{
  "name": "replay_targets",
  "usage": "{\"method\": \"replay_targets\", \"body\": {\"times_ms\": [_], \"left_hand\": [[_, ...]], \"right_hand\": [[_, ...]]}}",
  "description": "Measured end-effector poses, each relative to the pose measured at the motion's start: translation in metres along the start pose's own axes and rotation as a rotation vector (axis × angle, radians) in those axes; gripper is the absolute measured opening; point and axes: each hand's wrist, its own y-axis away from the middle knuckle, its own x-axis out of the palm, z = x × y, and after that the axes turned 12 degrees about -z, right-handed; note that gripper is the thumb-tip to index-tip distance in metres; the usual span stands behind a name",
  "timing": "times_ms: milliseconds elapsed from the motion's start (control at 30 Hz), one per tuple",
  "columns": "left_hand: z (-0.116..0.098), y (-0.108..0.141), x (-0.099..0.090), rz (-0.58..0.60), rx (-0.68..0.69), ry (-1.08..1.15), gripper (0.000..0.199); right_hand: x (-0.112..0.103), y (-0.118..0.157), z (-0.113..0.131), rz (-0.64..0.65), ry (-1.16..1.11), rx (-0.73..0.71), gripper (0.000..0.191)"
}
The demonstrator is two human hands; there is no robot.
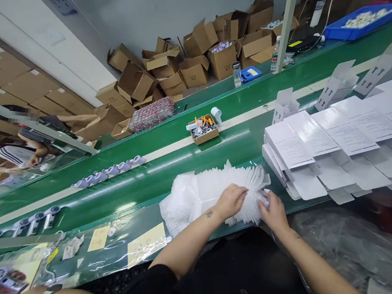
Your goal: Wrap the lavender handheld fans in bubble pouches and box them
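- The printed white cartons (346, 129), overlapped in a row, serve as the landmark; the white sleeves (209, 186) lie just to their left on the green bench (145, 217), the near end of the cartons coming close to the fanned end of the sleeves.
- The left hand (232, 202) is bent over the sleeves on the side away from the cartons, its fingers narrow and apparently pinching the upper edges.
- The right hand (274, 213) sits between the sleeves and the cartons' lower corner, thumb and fingers drawn close at the fanned end; whether it grips one layer or several, I cannot tell.
- The step in hand looks like parting single layers from the bunch. A light press from the left hand would steady the pile while the right thumb rolls one edge free.
- Thin, soft layers probably cling, so feeling the edge between thumb and finger should help avoid doubles.
- A slow pull toward the cartons, in line with the bunch, would likely disturb the fan least.
- Elbow room seems tight beside the cartons; a low right wrist would avoid nudging them.
- The small parts box (208, 138), beyond and left of the cartons, sits well apart from both hands.
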Motion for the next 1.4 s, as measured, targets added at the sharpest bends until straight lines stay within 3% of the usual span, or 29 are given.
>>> {"method": "replay_targets", "body": {"times_ms": [133, 233, 433, 667, 767, 967, 1067, 1167, 1233, 1300, 1400], "left_hand": [[-0.006, -0.048, 0.049, 0.313, -0.066, 0.070, 0.042], [0.003, -0.064, 0.060, 0.397, -0.186, 0.076, 0.026], [0.018, -0.075, 0.051, 0.355, -0.415, 0.133, 0.004], [0.019, -0.070, 0.047, 0.275, -0.617, 0.290, 0.024], [0.015, -0.068, 0.043, 0.223, -0.602, 0.334, 0.026], [0.000, -0.070, 0.037, 0.290, -0.274, 0.360, 0.017], [0.002, -0.074, 0.036, 0.236, -0.384, 0.463, 0.021], [0.011, -0.073, 0.031, 0.033, -0.600, 0.568, 0.027], [0.017, -0.069, 0.028, -0.037, -0.692, 0.540, 0.027], [0.019, -0.062, 0.027, 0.042, -0.684, 0.433, 0.027], [0.015, -0.055, 0.032, 0.166, -0.514, 0.237, 0.030]], "right_hand": [[-0.002, 0.005, -0.003, 0.011, -0.094, -0.005, 0.039], [-0.002, 0.005, -0.013, 0.042, -0.181, 0.044, 0.037], [-0.001, -0.011, -0.030, 0.159, -0.319, 0.135, 0.036], [0.006, -0.056, -0.008, 0.307, -0.369, -0.032, 0.033], [0.011, -0.063, -0.001, 0.329, -0.383, -0.076, 0.030], [0.012, -0.054, 0.000, 0.314, -0.407, -0.062, 0.021], [0.012, -0.050, -0.001, 0.309, -0.441, -0.030, 0.022], [0.013, -0.050, -0.003, 0.320, -0.466, 0.024, 0.022], [0.012, -0.051, -0.004, 0.341, -0.485, 0.055, 0.025], [0.011, -0.053, -0.004, 0.354, -0.497, 0.077, 0.026], [0.008, -0.056, 0.000, 0.344, -0.501, 0.092, 0.027]]}}
